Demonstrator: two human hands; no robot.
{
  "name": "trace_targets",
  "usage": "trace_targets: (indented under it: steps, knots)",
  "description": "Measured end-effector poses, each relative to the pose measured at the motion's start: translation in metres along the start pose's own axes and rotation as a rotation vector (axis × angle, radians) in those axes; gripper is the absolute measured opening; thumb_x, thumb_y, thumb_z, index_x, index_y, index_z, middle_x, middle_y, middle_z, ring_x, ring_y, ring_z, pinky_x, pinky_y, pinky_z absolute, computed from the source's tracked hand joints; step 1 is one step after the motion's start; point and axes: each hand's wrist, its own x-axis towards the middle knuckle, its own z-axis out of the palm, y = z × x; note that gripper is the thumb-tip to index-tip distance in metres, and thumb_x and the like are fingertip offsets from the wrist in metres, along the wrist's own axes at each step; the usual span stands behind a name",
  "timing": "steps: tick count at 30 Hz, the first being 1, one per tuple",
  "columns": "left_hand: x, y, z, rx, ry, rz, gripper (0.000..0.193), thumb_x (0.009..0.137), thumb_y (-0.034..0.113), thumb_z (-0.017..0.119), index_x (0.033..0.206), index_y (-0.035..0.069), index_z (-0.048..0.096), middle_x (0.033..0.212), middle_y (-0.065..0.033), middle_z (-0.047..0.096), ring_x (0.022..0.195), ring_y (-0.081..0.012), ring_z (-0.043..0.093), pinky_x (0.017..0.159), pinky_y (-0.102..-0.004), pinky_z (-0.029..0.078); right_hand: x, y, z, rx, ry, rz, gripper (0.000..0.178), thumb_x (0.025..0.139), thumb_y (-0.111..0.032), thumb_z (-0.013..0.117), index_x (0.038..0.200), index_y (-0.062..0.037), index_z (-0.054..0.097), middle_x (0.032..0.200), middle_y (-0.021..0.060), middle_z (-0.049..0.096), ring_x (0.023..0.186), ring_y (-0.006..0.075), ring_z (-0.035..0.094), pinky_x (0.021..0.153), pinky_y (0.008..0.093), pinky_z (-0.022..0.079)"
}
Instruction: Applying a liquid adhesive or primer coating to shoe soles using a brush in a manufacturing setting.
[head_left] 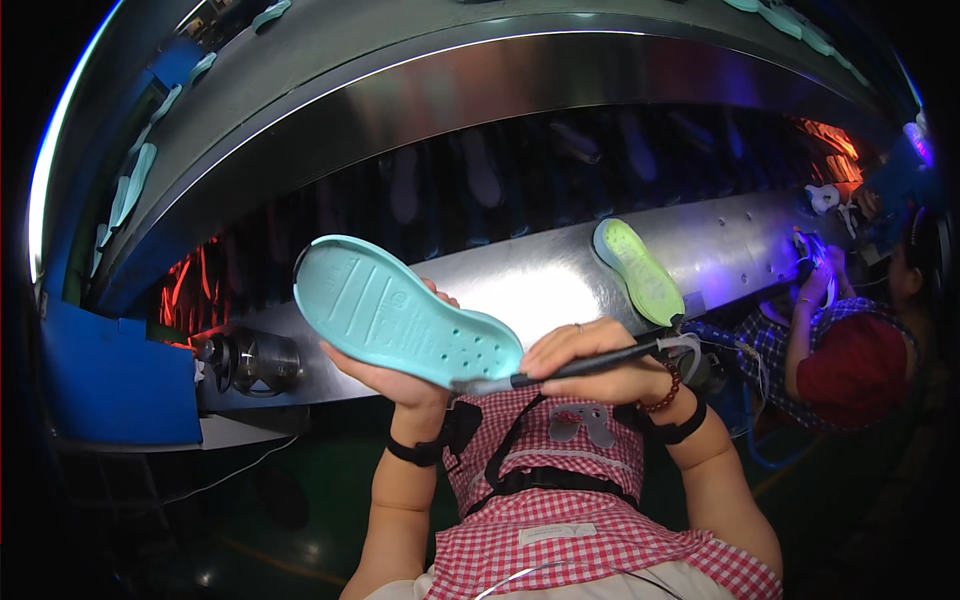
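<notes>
A turquoise shoe sole (385, 305) is held up in front of me, tilted, its broad end to the upper left. My left hand (385, 380) grips it from below, with fingertips showing past its far edge. In my right hand (605, 370) is a black-handled brush (615, 357) with a pale tube at its rear end. The brush's bristle end meets the near edge of the sole's narrower end; whether it touches is hard to tell. A yellow-green shoe sole (640, 272) lies on the metal ledge (725, 240) beyond my right hand.
Behind the ledge runs a dark rack with several soles (480, 170), with orange-glowing heaters (190, 295) at both ends. A metal pot (265, 360) stands at left by a blue cabinet (125, 375). A co-worker in a red cap (855, 370) works at right under violet light.
</notes>
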Motion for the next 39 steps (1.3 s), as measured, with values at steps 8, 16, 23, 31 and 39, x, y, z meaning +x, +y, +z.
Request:
trace_targets:
  steps: [8,16,23,31,39]
  knots:
    - [-0.015,0.001,0.003,-0.252,-0.057,-0.183,0.077,0.083,0.064,0.025,0.129,0.003,0.033,0.116,-0.0222,0.049,0.099,-0.0319,0.054,0.085,-0.0416,0.046,-0.002,0.01,0.011,0.657,0.269,0.226,0.015,0.078,0.001,0.06,0.093,0.0025,0.06,0.099,0.015,0.061,0.09,0.0195,0.06,0.084,0.0289,0.048]
    - [-0.015,-0.002,-0.042,0.111,-0.492,-0.497,0.067,0.086,0.051,0.036,0.13,0.0,0.032,0.116,-0.0219,0.049,0.099,-0.0331,0.056,0.084,-0.0418,0.047,0.0,-0.023,0.004,0.212,-0.008,0.217,0.02,0.074,-0.002,0.066,0.094,-0.0003,0.063,0.087,0.0066,0.065,0.074,0.0087,0.059,0.067,0.0203,0.048]
    - [0.002,0.013,-0.027,0.069,-0.48,-0.839,0.052,0.088,0.034,0.044,0.123,-0.003,0.038,0.108,-0.0173,0.055,0.093,-0.023,0.06,0.079,-0.0342,0.05,0.013,-0.028,-0.006,0.016,-0.222,0.017,0.019,0.071,-0.003,0.067,0.09,0.0005,0.064,0.088,0.0125,0.065,0.083,0.0219,0.063,0.073,0.029,0.05]
    - [0.001,0.037,-0.005,0.385,-0.511,-1.137,0.059,0.085,0.033,0.048,0.128,-0.004,0.035,0.115,-0.0198,0.051,0.101,-0.0238,0.055,0.085,-0.0331,0.045,0.034,-0.038,-0.034,0.012,-0.426,-0.072,0.019,0.072,-0.001,0.066,0.091,0.0015,0.062,0.091,0.0137,0.064,0.086,0.0231,0.063,0.078,0.0296,0.049]
    - [-0.001,0.053,-0.011,0.462,-0.537,-1.057,0.061,0.083,0.038,0.047,0.126,-0.005,0.039,0.12,-0.0187,0.049,0.106,-0.0238,0.051,0.091,-0.0325,0.04,0.018,-0.029,-0.041,0.043,-0.357,0.047,0.018,0.074,-0.003,0.065,0.092,0.0017,0.063,0.092,0.0139,0.064,0.089,0.0225,0.062,0.08,0.03,0.049]
